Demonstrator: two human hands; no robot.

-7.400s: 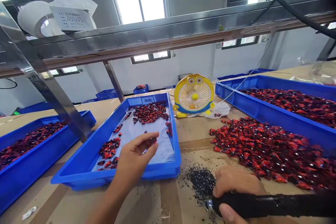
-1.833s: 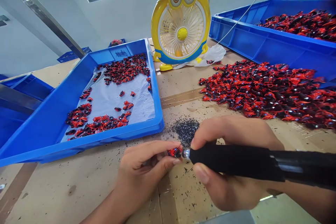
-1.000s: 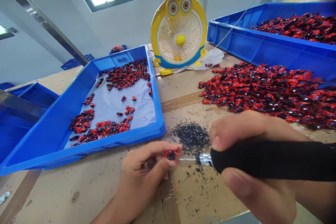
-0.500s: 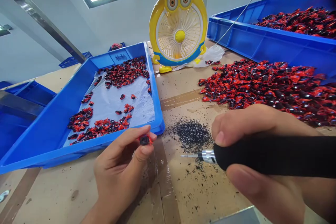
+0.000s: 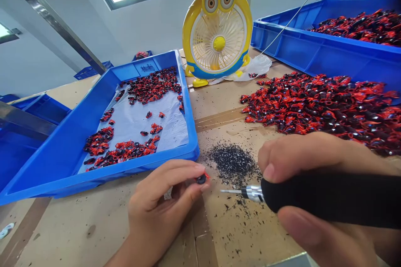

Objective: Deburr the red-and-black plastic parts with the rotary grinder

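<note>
Between thumb and fingers, my left hand (image 5: 167,204) pinches a small red and black plastic part (image 5: 201,179), its round black end turned to the right. My right hand (image 5: 308,175) is wrapped round the thick black handle of a power screwdriver (image 5: 326,196). The tool lies level, its thin metal tip pointing left at the part, a short gap away. Below and behind the tip, a heap of black shavings (image 5: 233,160) lies on the brown table (image 5: 125,225). The undersides of the small part are hidden by my fingers.
Left stands a blue tray (image 5: 191,133) with several red and black parts on a white liner. A yellow fan (image 5: 219,44) stands at the back. Right lies a large pile of parts (image 5: 319,106) before another blue tray (image 5: 319,52).
My left hand has moved right with the small part, closer to the screwdriver tip. The view has shifted slightly, and the right hand and tool sit a little lower and farther right in it.
</note>
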